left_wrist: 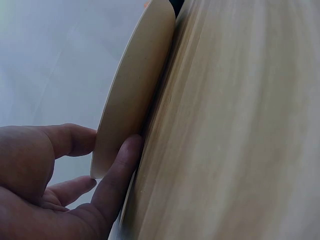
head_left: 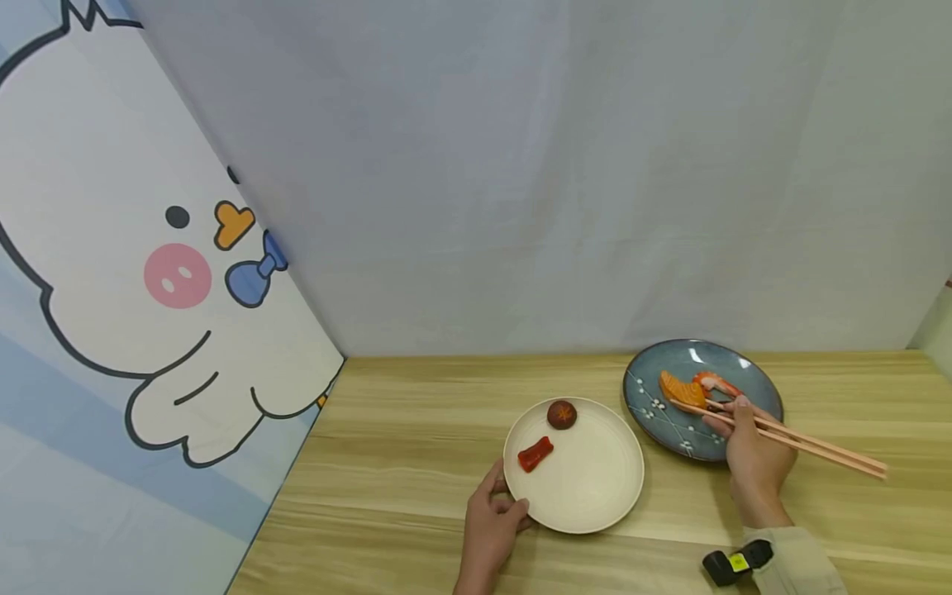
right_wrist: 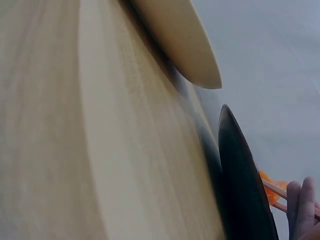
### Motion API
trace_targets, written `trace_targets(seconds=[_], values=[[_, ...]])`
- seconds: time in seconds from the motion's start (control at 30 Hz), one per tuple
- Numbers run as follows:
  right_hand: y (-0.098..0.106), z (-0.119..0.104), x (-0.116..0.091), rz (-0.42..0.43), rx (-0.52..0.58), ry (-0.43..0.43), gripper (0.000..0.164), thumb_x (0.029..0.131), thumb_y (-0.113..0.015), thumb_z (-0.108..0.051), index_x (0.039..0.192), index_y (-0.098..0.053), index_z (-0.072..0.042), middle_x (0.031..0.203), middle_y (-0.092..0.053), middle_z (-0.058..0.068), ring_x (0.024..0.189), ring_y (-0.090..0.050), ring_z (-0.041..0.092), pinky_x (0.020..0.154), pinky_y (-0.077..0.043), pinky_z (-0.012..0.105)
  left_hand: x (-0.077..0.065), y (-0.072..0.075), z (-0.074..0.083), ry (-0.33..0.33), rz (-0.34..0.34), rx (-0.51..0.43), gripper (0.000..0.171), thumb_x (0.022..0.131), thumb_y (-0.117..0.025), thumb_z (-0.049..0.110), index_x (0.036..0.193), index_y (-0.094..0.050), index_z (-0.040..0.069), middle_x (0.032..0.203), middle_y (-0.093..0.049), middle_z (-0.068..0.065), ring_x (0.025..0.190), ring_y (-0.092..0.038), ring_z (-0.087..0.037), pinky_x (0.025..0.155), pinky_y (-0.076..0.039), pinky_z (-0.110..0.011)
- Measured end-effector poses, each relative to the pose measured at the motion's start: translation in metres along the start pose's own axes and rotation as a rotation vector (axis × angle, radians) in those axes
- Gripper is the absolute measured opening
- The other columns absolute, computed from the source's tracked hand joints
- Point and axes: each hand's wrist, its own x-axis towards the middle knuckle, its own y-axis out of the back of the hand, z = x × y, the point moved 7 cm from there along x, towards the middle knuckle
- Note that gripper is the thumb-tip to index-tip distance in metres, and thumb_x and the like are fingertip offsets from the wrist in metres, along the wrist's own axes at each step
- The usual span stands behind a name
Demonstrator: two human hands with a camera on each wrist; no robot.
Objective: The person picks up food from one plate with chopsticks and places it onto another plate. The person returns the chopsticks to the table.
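Note:
My right hand (head_left: pixel 760 450) grips a pair of wooden chopsticks (head_left: pixel 825 449) over a dark blue plate (head_left: pixel 658 421) with white blossoms. Their tips are right at an orange striped salmon slice (head_left: pixel 680 390) on that plate, and a toy shrimp (head_left: pixel 716 383) lies beside it. In the right wrist view, the chopsticks (right_wrist: pixel 274 189) overlap the orange slice above the plate's rim. My left hand (head_left: pixel 494 521) holds the near left rim of a cream plate (head_left: pixel 587 487), thumb and fingers around the edge. On the cream plate are a brown mushroom cap (head_left: pixel 561 415) and a red bone-shaped piece (head_left: pixel 535 454).
Both plates stand on a wood-grain table (head_left: pixel 394 463), the blue one farther back and to the right. A grey cloth backdrop (head_left: pixel 521 207) rises behind the table. A cartoon-printed panel (head_left: pixel 97 273) stands along the left side.

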Motion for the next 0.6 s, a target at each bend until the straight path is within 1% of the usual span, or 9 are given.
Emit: trace_targets(seconds=[0.17,0.27,0.43,0.6], values=[[-0.0035,-0.0017,0.0018,-0.027,0.004,0.002,0.024,0.105,-0.061,-0.004,0.088,-0.077,-0.011,0.078,-0.075,0.0,0.062,-0.075,0.01,0.061,-0.063,0.019,0.0014,-0.0002,0.0005,-0.006,0.005,0.009,0.078,0.086,-0.064,-0.017,0.157,-0.034,-0.015,0.119,-0.059,-0.023,0.077,-0.063,-0.013,0.07,-0.068,-0.031],[-0.0051,-0.0024,0.0027,-0.035,0.004,0.004,0.025,0.105,-0.06,-0.004,0.088,-0.077,-0.01,0.079,-0.074,-0.001,0.064,-0.076,0.01,0.061,-0.063,0.019,0.0013,0.0001,0.0004,-0.005,0.006,0.012,0.078,0.086,-0.064,-0.017,0.157,-0.034,-0.015,0.12,-0.059,-0.023,0.078,-0.063,-0.013,0.07,-0.068,-0.031],[-0.0071,-0.0028,0.0039,-0.035,-0.009,0.007,0.024,0.105,-0.06,-0.004,0.088,-0.076,-0.008,0.078,-0.074,-0.001,0.063,-0.075,0.009,0.062,-0.063,0.019,-0.0001,0.0003,0.0001,0.003,0.002,0.005,0.078,0.085,-0.065,-0.017,0.157,-0.035,-0.014,0.119,-0.059,-0.022,0.077,-0.063,-0.013,0.069,-0.067,-0.029],[-0.0088,-0.0031,0.0052,-0.041,-0.005,0.022,0.023,0.105,-0.06,-0.003,0.089,-0.076,-0.007,0.079,-0.074,0.0,0.063,-0.075,0.008,0.062,-0.063,0.019,-0.0015,-0.0001,0.0017,-0.006,-0.004,-0.005,0.078,0.085,-0.065,-0.017,0.157,-0.035,-0.014,0.119,-0.059,-0.022,0.077,-0.063,-0.013,0.069,-0.067,-0.028]])
